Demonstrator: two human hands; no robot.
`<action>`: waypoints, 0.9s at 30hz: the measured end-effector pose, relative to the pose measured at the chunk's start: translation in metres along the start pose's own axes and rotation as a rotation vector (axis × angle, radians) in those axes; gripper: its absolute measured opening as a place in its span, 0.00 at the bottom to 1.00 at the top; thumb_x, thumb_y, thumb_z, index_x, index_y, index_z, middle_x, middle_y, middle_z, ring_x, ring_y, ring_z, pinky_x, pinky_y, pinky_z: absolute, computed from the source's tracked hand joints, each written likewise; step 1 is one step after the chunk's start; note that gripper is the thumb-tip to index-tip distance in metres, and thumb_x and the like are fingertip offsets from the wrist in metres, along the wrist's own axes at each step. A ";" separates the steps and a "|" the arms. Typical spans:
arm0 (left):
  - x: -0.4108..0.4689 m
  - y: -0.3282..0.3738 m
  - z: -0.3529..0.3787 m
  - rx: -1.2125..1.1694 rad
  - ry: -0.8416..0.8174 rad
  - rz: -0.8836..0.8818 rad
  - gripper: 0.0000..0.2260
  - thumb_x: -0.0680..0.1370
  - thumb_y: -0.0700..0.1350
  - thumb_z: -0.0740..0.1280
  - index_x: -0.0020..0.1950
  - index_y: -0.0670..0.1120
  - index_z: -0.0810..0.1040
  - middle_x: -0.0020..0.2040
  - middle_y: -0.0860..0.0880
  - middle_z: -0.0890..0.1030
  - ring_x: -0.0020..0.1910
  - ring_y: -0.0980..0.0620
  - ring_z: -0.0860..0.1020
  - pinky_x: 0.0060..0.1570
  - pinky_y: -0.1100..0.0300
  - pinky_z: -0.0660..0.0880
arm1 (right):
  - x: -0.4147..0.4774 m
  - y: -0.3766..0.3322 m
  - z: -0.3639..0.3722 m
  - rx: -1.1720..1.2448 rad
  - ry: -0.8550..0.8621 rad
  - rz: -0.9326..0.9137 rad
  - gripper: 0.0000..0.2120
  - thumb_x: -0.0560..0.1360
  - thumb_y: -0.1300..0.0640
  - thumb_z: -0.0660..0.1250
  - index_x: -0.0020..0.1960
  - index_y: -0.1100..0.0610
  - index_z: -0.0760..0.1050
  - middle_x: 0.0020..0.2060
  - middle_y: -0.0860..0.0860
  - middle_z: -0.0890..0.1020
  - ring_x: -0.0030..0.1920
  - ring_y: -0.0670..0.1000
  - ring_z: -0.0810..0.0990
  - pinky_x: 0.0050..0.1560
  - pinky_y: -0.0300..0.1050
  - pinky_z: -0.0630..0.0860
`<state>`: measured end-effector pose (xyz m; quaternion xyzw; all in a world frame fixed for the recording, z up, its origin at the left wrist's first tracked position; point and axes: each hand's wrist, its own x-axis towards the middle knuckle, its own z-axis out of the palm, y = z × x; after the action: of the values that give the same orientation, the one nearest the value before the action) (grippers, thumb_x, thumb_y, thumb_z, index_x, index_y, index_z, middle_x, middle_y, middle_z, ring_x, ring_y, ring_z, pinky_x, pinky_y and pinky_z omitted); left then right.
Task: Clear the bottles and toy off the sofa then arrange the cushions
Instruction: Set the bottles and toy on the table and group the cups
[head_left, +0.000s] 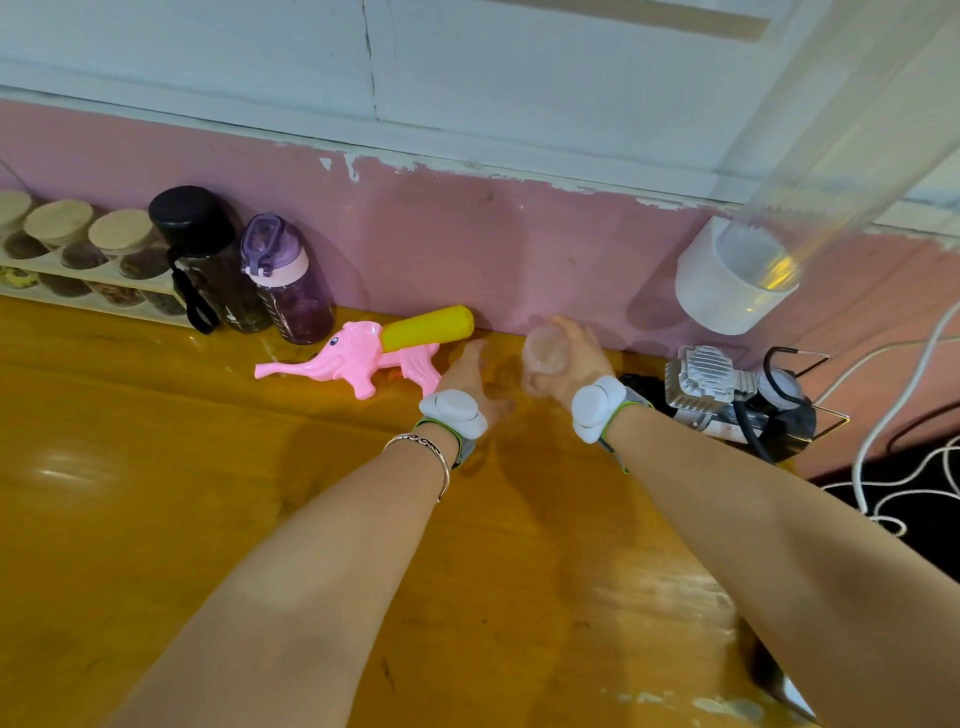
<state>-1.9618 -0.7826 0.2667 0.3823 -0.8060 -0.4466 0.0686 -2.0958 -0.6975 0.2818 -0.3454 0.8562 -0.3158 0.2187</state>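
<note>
At the far left a rack of cork-lidded jars (78, 244) stands against the pink wall (467, 234) on a glossy yellow-brown wooden table (156, 467). Just beside it is the black bottle (208, 260), upright, dark and see-through with a wide black cap and a black strap loop hanging down its front. Touching or nearly touching it on the right stands the purple bottle (288, 286), tinted see-through, with a pale pink collar and a lilac flip lid and carry handle. Next comes the toy (363, 364), a pink plastic elephant water gun lying on its side on the table, trunk pointing left, with a yellow tank slanting up toward the wall.

Just right of the toy's tail end is the left hand (462, 374), blurred, its fingers stretched forward and fairly straight, with nothing visibly in them; a white wrist band (453, 413) and a thin silver bracelet (431, 452) sit on that arm. Close beside it the right hand (587, 353), also banded in white, has a clear round thing (545, 356) in front of its palm; blur hides whether the fingers curl round it. Further right a small metal compressor (727, 389) rests by the wall under a white cup-like fitting (727, 280), and a white cable (883, 415) trails off the table edge
</note>
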 end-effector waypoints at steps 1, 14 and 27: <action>0.001 -0.001 0.001 0.018 0.007 0.002 0.35 0.69 0.46 0.73 0.72 0.48 0.60 0.65 0.46 0.74 0.62 0.44 0.75 0.57 0.54 0.73 | 0.002 0.006 -0.003 -0.002 0.031 0.014 0.39 0.65 0.59 0.73 0.71 0.49 0.58 0.67 0.54 0.64 0.62 0.56 0.71 0.53 0.38 0.66; 0.008 -0.027 -0.005 0.299 0.225 -0.210 0.29 0.71 0.46 0.71 0.70 0.43 0.65 0.67 0.41 0.67 0.65 0.39 0.66 0.63 0.50 0.65 | 0.016 0.044 -0.002 -0.075 0.130 0.148 0.41 0.65 0.57 0.73 0.71 0.52 0.55 0.68 0.57 0.63 0.67 0.60 0.67 0.62 0.51 0.69; 0.011 -0.042 0.015 0.513 0.037 -0.271 0.34 0.75 0.50 0.67 0.76 0.54 0.53 0.77 0.42 0.38 0.75 0.37 0.55 0.70 0.51 0.63 | 0.011 0.016 0.001 -0.326 0.238 -0.234 0.38 0.65 0.52 0.72 0.71 0.56 0.60 0.72 0.54 0.62 0.74 0.56 0.54 0.73 0.49 0.49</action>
<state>-1.9525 -0.7927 0.2224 0.4993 -0.8329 -0.2262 -0.0759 -2.1098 -0.6971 0.2681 -0.4333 0.8699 -0.2350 0.0193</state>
